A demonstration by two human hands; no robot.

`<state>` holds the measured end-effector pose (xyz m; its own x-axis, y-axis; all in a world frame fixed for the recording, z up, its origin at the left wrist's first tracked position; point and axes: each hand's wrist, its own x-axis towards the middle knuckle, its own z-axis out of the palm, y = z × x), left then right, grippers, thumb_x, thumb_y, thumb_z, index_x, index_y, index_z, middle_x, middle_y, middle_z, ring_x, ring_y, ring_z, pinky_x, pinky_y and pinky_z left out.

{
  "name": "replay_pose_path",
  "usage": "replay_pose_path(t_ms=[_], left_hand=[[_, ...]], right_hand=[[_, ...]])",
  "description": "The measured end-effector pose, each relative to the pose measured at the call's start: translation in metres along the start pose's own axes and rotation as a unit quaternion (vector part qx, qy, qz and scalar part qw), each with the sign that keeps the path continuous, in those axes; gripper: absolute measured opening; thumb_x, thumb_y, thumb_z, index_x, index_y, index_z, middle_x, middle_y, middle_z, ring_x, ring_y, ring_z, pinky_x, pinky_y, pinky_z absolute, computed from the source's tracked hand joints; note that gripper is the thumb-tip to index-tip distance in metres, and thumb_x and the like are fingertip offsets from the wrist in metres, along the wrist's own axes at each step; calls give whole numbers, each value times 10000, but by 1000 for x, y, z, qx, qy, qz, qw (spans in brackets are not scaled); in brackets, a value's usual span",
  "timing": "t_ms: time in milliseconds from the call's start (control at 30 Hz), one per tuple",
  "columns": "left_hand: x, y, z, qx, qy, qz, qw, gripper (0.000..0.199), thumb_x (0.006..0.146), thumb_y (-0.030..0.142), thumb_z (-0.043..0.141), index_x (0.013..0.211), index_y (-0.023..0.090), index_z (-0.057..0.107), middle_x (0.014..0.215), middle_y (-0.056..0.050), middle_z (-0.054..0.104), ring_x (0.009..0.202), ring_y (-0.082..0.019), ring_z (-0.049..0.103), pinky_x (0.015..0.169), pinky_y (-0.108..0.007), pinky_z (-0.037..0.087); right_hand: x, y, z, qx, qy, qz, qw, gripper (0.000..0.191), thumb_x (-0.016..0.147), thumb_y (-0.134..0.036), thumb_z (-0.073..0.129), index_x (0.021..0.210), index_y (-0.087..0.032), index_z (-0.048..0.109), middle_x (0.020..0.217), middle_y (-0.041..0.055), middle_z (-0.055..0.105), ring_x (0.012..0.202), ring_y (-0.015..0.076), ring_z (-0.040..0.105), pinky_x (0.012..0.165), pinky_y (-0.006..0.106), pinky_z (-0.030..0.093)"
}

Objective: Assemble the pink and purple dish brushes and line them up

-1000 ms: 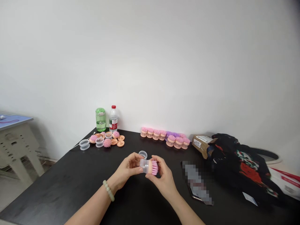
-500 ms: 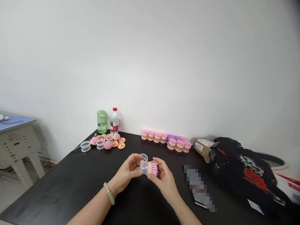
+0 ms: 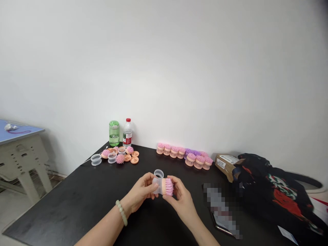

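My left hand (image 3: 145, 187), with a beaded bracelet at the wrist, grips a clear plastic cup (image 3: 156, 184). My right hand (image 3: 180, 194) closes its thumb and fingers on a round brush head (image 3: 168, 187) with pink bristles and a peach base. Cup and brush head lie sideways in line, pressed together with the bristles facing right. Just behind them shows a clear ring-shaped rim (image 3: 159, 173); whether it joins the held cup, I cannot tell. My fingers hide part of both pieces.
Loose brush heads (image 3: 120, 159), clear cups (image 3: 96, 159) and peach discs (image 3: 134, 160) lie at left, before a green bottle (image 3: 114, 133) and a red-capped bottle (image 3: 127, 133). Assembled brushes (image 3: 174, 151) line the wall. A cardboard box (image 3: 225, 167), black bag (image 3: 276, 194) and phone (image 3: 222, 227) are right.
The cup has turned slightly in my left hand, and more of the clear rim behind it shows. Both hands keep their hold. The whole view has shifted a little.
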<state>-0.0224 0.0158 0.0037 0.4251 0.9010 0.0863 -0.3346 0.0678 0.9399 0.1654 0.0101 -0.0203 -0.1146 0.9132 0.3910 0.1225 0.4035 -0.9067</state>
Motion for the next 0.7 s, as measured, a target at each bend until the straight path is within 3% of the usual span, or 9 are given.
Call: replay_pose_path(t_ms=[233, 400, 567, 700], left_hand=[[0, 0, -1, -2, -2, 41, 999, 459, 620, 276, 886, 961, 184, 594, 891, -13, 603, 782, -127, 528, 679, -244, 398], [2, -2, -4, 9, -5, 70, 997, 480, 605, 244, 896, 976, 197, 596, 929, -15, 611, 816, -138, 529, 724, -256, 395], [2, -3, -2, -53, 12, 26, 998, 373, 749, 387, 796, 1010, 179, 631, 970, -52, 621, 865, -161, 558, 780, -293, 418], [1, -3, -1, -53, 14, -34, 998, 378, 732, 412, 805, 961, 144, 668, 919, -65, 629, 810, -159, 574, 758, -307, 440]], right_hand=[[0, 5, 3, 61, 24, 16, 998, 574, 681, -211, 770, 1209, -252, 548, 1177, 85, 648, 1069, 256, 650, 856, 368, 569], [1, 5, 2, 55, -7, 33, 998, 480, 687, -197, 753, 1138, -232, 592, 1112, 75, 671, 998, 242, 670, 834, 355, 572], [1, 1, -1, 24, -5, 10, 1000, 415, 711, -187, 728, 1109, -219, 617, 1102, 75, 678, 985, 239, 669, 844, 345, 565], [1, -2, -2, 1, 0, 4, 1000, 380, 717, -190, 722, 1085, -218, 632, 1070, 72, 686, 972, 244, 674, 836, 348, 565]])
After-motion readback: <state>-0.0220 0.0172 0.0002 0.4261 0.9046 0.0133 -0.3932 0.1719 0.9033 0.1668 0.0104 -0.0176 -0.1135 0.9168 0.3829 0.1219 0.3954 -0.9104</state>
